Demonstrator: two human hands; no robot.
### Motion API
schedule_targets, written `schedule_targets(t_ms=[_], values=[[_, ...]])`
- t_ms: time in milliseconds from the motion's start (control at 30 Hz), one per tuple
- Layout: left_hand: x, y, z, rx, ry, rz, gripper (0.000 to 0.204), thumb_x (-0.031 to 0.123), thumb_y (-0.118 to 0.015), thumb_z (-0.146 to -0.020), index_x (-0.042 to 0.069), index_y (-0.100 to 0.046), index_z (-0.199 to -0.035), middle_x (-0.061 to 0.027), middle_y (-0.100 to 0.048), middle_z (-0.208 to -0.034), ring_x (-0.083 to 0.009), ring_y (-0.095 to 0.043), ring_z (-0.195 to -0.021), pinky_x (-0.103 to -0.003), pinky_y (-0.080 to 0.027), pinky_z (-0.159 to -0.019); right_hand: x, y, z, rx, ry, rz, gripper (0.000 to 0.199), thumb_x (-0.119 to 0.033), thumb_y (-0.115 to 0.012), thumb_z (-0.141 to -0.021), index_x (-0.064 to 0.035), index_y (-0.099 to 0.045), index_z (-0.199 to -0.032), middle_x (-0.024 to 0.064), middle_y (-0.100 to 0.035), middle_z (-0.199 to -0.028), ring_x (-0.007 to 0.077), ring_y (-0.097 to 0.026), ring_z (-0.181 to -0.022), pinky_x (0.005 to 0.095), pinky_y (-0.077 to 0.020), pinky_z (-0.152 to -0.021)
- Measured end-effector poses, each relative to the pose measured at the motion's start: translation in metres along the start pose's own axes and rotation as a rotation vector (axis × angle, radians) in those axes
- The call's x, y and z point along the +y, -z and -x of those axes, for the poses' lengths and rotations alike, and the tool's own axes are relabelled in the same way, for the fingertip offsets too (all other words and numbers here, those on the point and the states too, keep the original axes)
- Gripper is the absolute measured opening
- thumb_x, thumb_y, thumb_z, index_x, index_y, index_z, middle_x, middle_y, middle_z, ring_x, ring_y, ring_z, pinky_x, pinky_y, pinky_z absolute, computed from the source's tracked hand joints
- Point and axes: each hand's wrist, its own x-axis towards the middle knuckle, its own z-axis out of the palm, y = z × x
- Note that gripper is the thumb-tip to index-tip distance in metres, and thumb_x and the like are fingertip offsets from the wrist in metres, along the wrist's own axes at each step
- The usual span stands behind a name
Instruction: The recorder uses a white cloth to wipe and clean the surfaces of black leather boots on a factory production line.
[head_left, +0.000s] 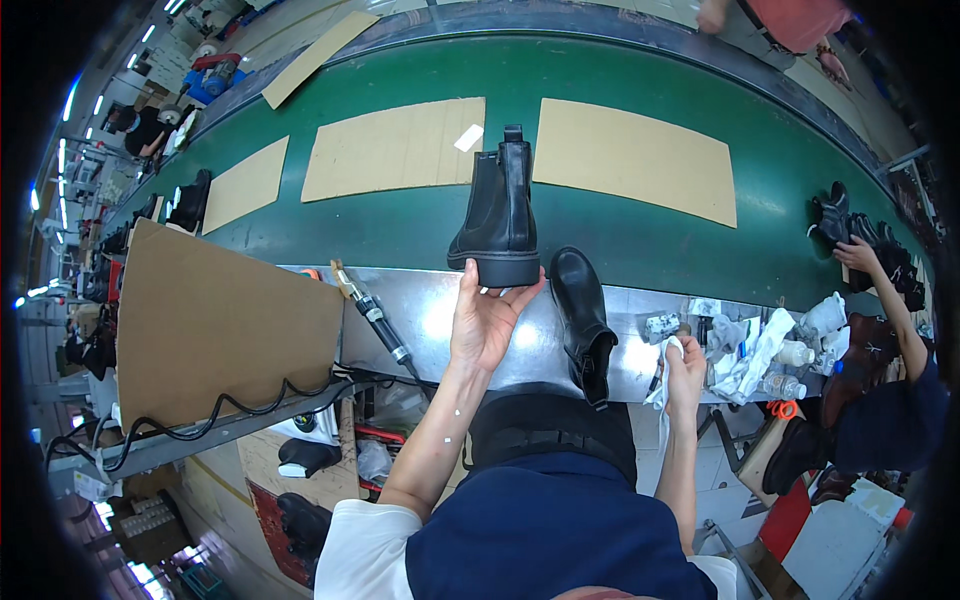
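Note:
A black ankle boot [497, 215] stands upright on the fingers of my left hand [485, 325], which grips it from below by the sole, heel side toward me. Between the fingers of my right hand [686, 370] is a white cloth [664, 385], hanging down beside the metal ledge. A second black boot [578, 300] lies on the ledge between my hands, its opening toward me, touched by neither hand.
A green conveyor belt [620, 240] carries flat cardboard sheets [635, 155]. On the metal ledge [520, 350] lie a black hot-air tool [375, 322] and, at right, crumpled white cloths [755, 355] and bottles. A cardboard panel [225, 325] stands left. At right a co-worker's hand [857, 254] touches black boots.

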Motion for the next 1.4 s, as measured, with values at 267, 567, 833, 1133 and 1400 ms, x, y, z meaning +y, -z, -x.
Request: schedule_targets(t_ms=[267, 567, 833, 1133, 1400], values=[[0.002, -0.001, 0.001, 0.039, 0.017, 0.068, 0.058, 0.042, -0.053, -0.089, -0.003, -0.036, -0.122, -0.0258, -0.046, -0.116, -0.0401, -0.051, -0.109, -0.048, -0.045, -0.097, 0.006, -0.004, -0.001, -0.011, 0.040, 0.032, 0.014, -0.010, -0.057, -0.081, 0.0002, -0.053, -0.089, 0.0014, -0.055, -0.075, 0.0070, -0.048, -0.067, 0.0211, -0.0382, -0.060], [-0.004, 0.002, -0.002, 0.163, 0.133, 0.362, 0.064, 0.036, -0.062, -0.085, -0.010, -0.031, -0.118, -0.0276, -0.038, -0.119, -0.0441, -0.042, -0.116, -0.052, -0.041, -0.101, 0.012, -0.002, -0.003, 0.047, 0.169, 0.209, 0.017, -0.011, -0.057, -0.081, 0.0014, -0.054, -0.092, 0.0026, -0.057, -0.076, 0.0111, -0.052, -0.071, 0.0260, -0.0429, -0.066], [-0.004, -0.002, -0.002, 0.147, 0.157, 0.376, 0.071, 0.036, -0.060, -0.086, -0.018, -0.026, -0.119, -0.0358, -0.027, -0.125, -0.0463, -0.038, -0.118, -0.048, -0.041, -0.102, -0.016, -0.005, 0.001, 0.014, 0.228, 0.313, 0.021, -0.009, -0.055, -0.079, -0.0012, -0.065, -0.096, 0.0091, -0.063, -0.079, 0.0174, -0.058, -0.075, 0.0276, -0.0437, -0.071], [0.002, -0.005, 0.006, 0.180, 0.221, 0.402, 0.071, 0.033, -0.065, -0.083, -0.014, -0.027, -0.119, -0.0333, -0.031, -0.124, -0.0449, -0.039, -0.118, -0.049, -0.040, -0.102, -0.048, 0.019, 0.014, 0.124, 0.517, 0.513, 0.018, 0.003, -0.067, -0.071, 0.0006, -0.063, -0.088, 0.0104, -0.059, -0.080, 0.0192, -0.056, -0.067, 0.0267, -0.0425, -0.058], [-0.010, -0.013, 0.034, 0.191, 0.217, 0.111, 0.066, 0.040, -0.062, -0.084, -0.006, -0.036, -0.124, -0.0271, -0.042, -0.121, -0.0397, -0.045, -0.114, -0.048, -0.044, -0.095, -0.052, 0.087, 0.014, 0.255, 1.044, 0.886, 0.025, 0.005, -0.065, -0.056, -0.0022, -0.055, -0.078, 0.0100, -0.050, -0.067, 0.0282, -0.052, -0.065, 0.0369, -0.0408, -0.056]])
